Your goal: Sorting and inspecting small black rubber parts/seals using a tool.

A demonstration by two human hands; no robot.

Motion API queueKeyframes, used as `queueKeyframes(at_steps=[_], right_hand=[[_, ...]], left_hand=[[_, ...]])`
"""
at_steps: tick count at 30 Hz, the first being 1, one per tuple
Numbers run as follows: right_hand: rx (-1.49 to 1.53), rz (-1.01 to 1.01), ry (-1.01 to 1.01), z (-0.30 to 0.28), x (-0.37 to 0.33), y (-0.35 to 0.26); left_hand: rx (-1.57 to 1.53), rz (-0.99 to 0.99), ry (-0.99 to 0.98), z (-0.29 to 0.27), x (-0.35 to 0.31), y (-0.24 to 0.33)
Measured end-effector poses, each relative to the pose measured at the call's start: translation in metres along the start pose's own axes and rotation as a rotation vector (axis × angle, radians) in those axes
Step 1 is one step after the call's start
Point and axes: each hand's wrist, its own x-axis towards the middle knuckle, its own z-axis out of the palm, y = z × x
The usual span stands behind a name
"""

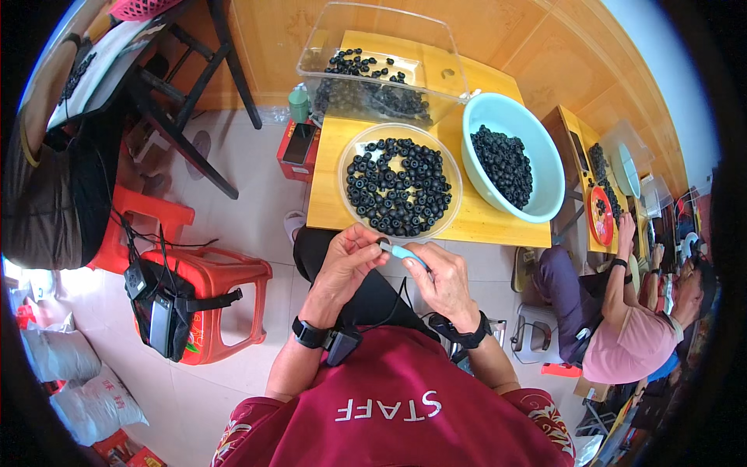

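My left hand (348, 263) pinches a small round black part (383, 241) between thumb and fingertips, just in front of the table's near edge. Wrapped around a light-blue handle (406, 254) is my right hand (445, 282), its thumb lying along it. The handle's tip meets the black part; what the tip looks like is hidden. Beyond my hands, a clear round tray (458, 191) holds many small black ring-shaped parts (398, 191), each with a hole in the middle.
A pale-blue basin (554, 183) full of black parts stands right of the tray. Behind is a clear plastic bin (445, 58) with more. A phone (299, 143) lies on a red box at left. A red stool (233, 274) bears a black bag. Another person (632, 342) works at right.
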Motion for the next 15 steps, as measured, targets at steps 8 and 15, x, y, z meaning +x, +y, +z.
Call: queueKeyframes(at_steps=[8,15], right_hand=[[-0.200,0.007,0.258,-0.003,0.006,0.047],[0.291,0.232,0.089,-0.017,0.003,0.008]], left_hand=[[-0.035,0.005,-0.299,0.024,-0.008,0.009],[0.004,-0.018,-0.132,0.012,-0.001,0.002]])
